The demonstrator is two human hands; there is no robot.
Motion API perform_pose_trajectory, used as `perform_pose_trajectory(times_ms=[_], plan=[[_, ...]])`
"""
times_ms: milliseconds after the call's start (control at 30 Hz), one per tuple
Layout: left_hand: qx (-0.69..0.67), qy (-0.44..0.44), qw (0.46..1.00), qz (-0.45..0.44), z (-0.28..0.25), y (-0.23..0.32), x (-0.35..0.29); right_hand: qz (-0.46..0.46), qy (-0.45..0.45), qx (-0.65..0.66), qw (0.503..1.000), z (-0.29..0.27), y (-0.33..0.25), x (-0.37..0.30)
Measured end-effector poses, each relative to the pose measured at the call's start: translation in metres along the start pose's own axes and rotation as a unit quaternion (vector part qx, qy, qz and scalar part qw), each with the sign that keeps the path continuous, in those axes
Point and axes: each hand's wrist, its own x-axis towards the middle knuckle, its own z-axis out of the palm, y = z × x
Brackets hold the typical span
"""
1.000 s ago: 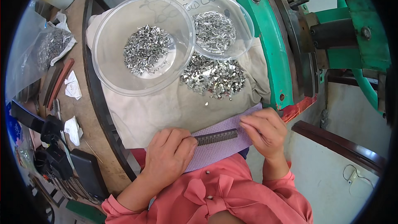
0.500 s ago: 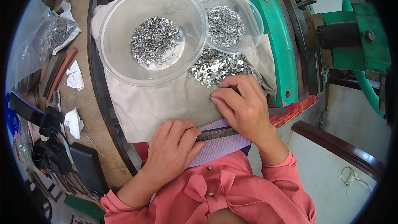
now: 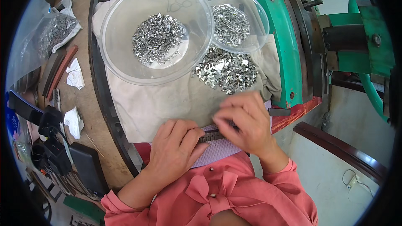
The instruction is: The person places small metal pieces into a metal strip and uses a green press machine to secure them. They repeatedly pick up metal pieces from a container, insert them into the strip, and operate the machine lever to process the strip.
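Note:
My left hand (image 3: 173, 148) is closed on the left end of a dark, slotted metal strip (image 3: 212, 136), which lies over a lilac checked cloth (image 3: 214, 152) at my lap. Above the strip's right part is my right hand (image 3: 247, 121), its fingers bent and pinched together, slightly blurred. Whatever sits between those fingertips is too small to make out. Beyond that hand a pile of small flat metal pieces (image 3: 228, 73) rests on the beige cloth (image 3: 138, 111). Short metal pins (image 3: 157, 37) fill the bottom of the large clear bowl (image 3: 112, 58); thin pins (image 3: 231, 25) lie in the smaller clear bowl (image 3: 261, 27).
A green machine (image 3: 289, 75) with dark metal jaws stands to the right. On the wooden bench (image 3: 94, 117) at left are crumpled white tissues (image 3: 74, 122), a reddish bar (image 3: 63, 73), a small brush, a black case (image 3: 88, 167) and a plastic bag of metal bits (image 3: 58, 33).
My right hand has come back from the edge of the metal pile toward me, down to the slotted strip. My left hand keeps its place on the strip.

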Motion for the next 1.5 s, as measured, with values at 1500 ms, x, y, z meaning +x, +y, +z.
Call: perform_pose_trajectory(times_ms=[1500], plan=[[0.145, 0.070, 0.987, 0.024, 0.011, -0.012, 0.078, 0.002, 0.005, -0.039, 0.999, -0.002, 0.022, 0.005]])
